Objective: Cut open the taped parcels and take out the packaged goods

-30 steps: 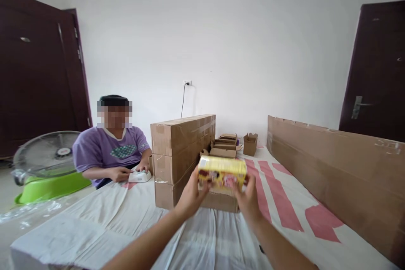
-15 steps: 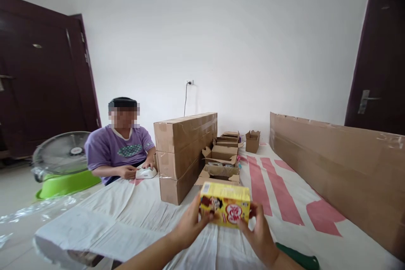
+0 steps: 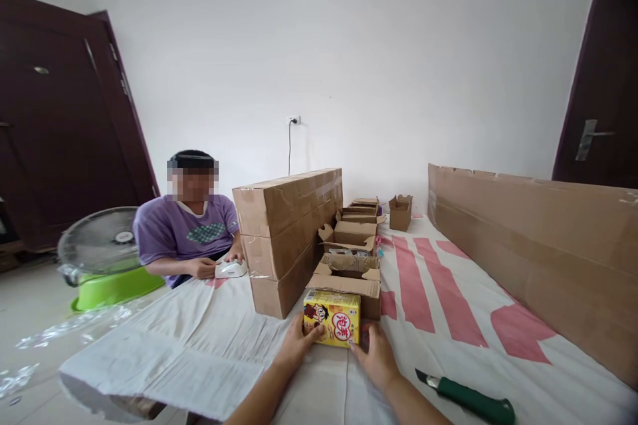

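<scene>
Yellow carton (image 3: pixel 332 327) lies lengthwise left-right, printed front facing camera.

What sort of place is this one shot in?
Probably a plain room used as a makeshift packing space: stacked cartons and small open boxes on a cloth-covered table, a knife nearby, the left hand and right hand holding a yellow box.

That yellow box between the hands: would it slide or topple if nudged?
The yellow box looks like stiff card with flat faces, so it probably won't roll or flop. Wider than tall on the white cloth, it seems unlikely to tip, though the creased fabric may drag. The left hand and right hand steady it loosely, hinting it is light.
</scene>
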### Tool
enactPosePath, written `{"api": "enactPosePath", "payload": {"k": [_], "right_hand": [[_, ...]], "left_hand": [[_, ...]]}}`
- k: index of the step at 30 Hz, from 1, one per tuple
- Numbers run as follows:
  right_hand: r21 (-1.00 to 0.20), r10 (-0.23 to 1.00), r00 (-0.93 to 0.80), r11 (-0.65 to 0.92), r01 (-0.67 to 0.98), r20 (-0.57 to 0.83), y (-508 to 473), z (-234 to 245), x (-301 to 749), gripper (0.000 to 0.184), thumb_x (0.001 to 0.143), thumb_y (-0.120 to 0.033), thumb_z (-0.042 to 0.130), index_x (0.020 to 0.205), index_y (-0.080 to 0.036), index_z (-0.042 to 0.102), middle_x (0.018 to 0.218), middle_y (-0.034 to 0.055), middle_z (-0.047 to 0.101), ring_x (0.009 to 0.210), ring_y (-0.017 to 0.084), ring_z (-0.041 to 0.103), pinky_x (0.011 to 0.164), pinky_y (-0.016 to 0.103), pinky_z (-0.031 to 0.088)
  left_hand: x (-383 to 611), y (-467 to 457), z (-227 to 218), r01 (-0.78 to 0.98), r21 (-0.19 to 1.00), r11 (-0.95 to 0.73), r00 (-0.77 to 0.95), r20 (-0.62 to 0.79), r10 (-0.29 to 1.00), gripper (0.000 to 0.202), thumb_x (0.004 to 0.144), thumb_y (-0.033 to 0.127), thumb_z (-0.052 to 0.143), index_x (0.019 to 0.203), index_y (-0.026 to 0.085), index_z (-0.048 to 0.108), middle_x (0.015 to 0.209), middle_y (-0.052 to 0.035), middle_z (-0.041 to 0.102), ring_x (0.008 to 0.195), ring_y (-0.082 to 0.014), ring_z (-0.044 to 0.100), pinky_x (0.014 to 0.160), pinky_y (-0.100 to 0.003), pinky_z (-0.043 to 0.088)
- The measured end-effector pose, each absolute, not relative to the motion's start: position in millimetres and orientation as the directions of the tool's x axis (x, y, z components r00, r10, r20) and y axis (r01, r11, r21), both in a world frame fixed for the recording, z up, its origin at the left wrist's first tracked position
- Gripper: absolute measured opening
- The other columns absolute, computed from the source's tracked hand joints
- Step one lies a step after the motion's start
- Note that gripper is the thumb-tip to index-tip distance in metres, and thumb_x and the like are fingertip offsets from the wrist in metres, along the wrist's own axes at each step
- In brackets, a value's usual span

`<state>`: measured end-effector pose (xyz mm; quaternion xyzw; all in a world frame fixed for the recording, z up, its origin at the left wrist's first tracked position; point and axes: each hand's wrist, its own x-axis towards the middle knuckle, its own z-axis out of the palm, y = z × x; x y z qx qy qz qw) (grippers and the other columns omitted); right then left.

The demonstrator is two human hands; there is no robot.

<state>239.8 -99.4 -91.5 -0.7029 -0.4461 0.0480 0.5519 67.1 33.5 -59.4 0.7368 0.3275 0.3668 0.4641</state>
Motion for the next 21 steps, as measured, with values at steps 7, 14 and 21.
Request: {"api": "enactPosePath", "payload": {"k": [7,14,21], "right_hand": [[-0.847,0.467,0.737,0.05,0.529,0.488,-101,-113,262,0.068,0.068,-0.047,0.073,0.123,-0.017,0.049,0.122,0.0185,0.061,0.116,0.035,0.056,0.098,0.053,0.046],[-0.827,0.652,0.565,0.179,0.533,0.505,-97,-116,255,0.079,0.057,-0.036,0.082,0.13,-0.021,0.055,0.129,0.0128,0.064,0.12,0.035,0.058,0.101,0.052,0.046],[-0.803,0.677,0.54,0.13,0.581,0.5,-96,-116,250,0.065,0.069,-0.026,0.069,0.133,-0.023,0.056,0.129,0.0116,0.065,0.117,0.033,0.062,0.1,0.048,0.05]], "left_hand": [[60,32,-78,0.4,0.749,-0.528,0.489,0.313,0.814,0.048,0.075,0.052,0.062,0.105,0.015,0.058,0.105,-0.0119,0.067,0.104,-0.0294,0.065,0.092,-0.041,0.05],[62,48,-99,0.342,0.739,-0.58,0.443,0.417,0.793,0.066,0.074,0.044,0.066,0.129,0.017,0.042,0.126,-0.013,0.056,0.125,-0.0302,0.052,0.1,-0.046,0.047],[54,35,-86,0.328,0.657,-0.679,0.31,0.605,0.734,0.066,0.082,0.042,0.062,0.138,0.019,0.034,0.137,-0.0171,0.046,0.124,-0.0332,0.052,0.099,-0.053,0.048]]}}
